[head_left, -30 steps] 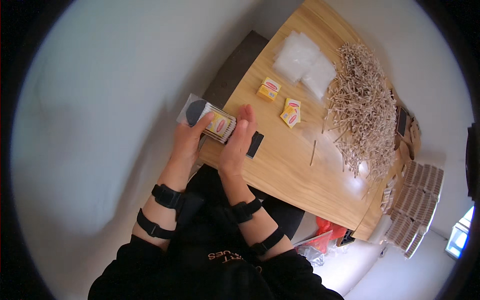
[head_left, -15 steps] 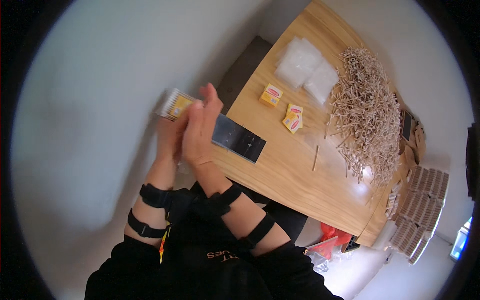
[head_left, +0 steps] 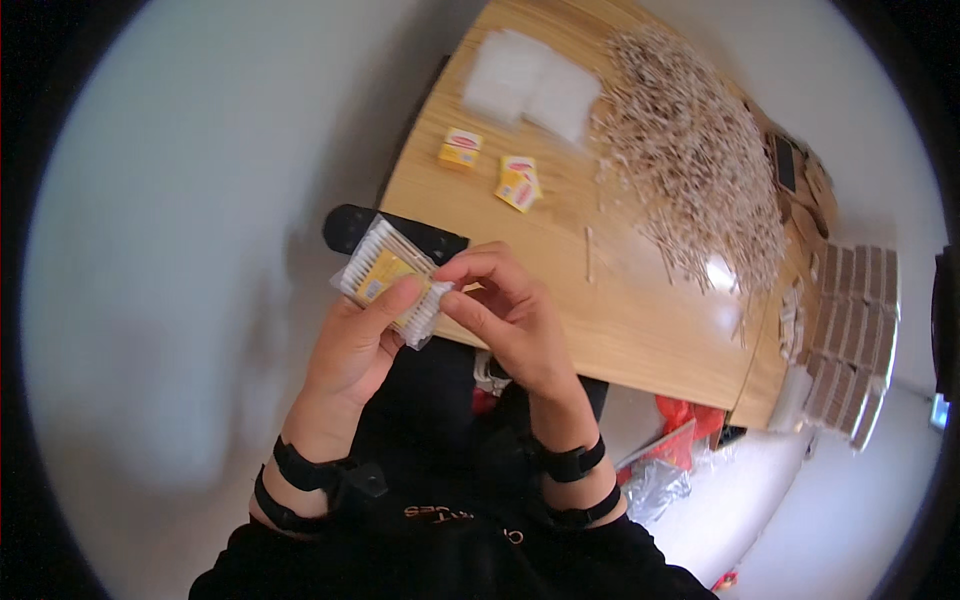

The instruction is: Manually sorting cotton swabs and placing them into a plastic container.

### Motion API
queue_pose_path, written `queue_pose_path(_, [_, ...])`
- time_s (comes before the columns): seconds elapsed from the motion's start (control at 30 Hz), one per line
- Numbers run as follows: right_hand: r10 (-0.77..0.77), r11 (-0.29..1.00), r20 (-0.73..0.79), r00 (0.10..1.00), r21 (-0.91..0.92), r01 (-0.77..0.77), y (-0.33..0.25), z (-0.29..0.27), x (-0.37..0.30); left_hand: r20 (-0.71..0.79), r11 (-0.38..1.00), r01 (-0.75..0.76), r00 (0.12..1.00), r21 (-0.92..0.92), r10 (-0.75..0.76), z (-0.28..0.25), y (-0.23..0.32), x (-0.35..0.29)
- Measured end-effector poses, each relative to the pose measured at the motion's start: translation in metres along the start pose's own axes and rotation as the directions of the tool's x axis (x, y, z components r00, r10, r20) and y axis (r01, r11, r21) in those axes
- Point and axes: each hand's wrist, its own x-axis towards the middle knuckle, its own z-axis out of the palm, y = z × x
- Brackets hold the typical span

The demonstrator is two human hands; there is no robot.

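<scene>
Evidently the clear packet (head_left: 383, 272) in hand is already filled: a row of white-tipped swabs sits inside with a yellow card over them. Whether its mouth is closed cannot be told. Plenty is left, for a large heap of loose swabs (head_left: 690, 165) covers the surface (head_left: 660, 335) between two and three o'clock from the packet, which is the dial's centre here. Clear bags (head_left: 505, 78) lie at one o'clock, beyond a small block of yellow cards (head_left: 460, 148). A few loose yellow cards (head_left: 518, 184) overlap at two o'clock. A single swab (head_left: 590, 255) lies by itself at three; much further out that way stand bundles (head_left: 850, 320) in brown and white rows.

The packet is held, tilted, at the surface's near left edge, with a black strip (head_left: 425, 236) passing behind its upper end from eleven to two o'clock. At seven o'clock the left hand (head_left: 348, 345) grasps it, thumb pressed across the front and fingers mostly hidden behind. The right hand (head_left: 520, 318), between three and four, is loosely curled; its thumb and forefinger nearly meet, apparently in a light pinch on the packet's edge.
</scene>
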Motion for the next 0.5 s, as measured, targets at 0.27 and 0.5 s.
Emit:
queue_pose_path(0.27, [-0.041, 0.987, -0.072, 0.997, -0.157, 0.029, -0.019, -0.055, -0.055, 0.097, 0.969, 0.243, 0.964, 0.047, -0.247, 0.037, -0.047, -0.005])
queue_pose_path(0.5, [-0.501, 0.739, -0.242, 0.831, -0.619, 0.265, -0.027, -0.06, -0.096, 0.1, 0.936, 0.346, 0.935, -0.066, -0.339, 0.07, -0.072, -0.006])
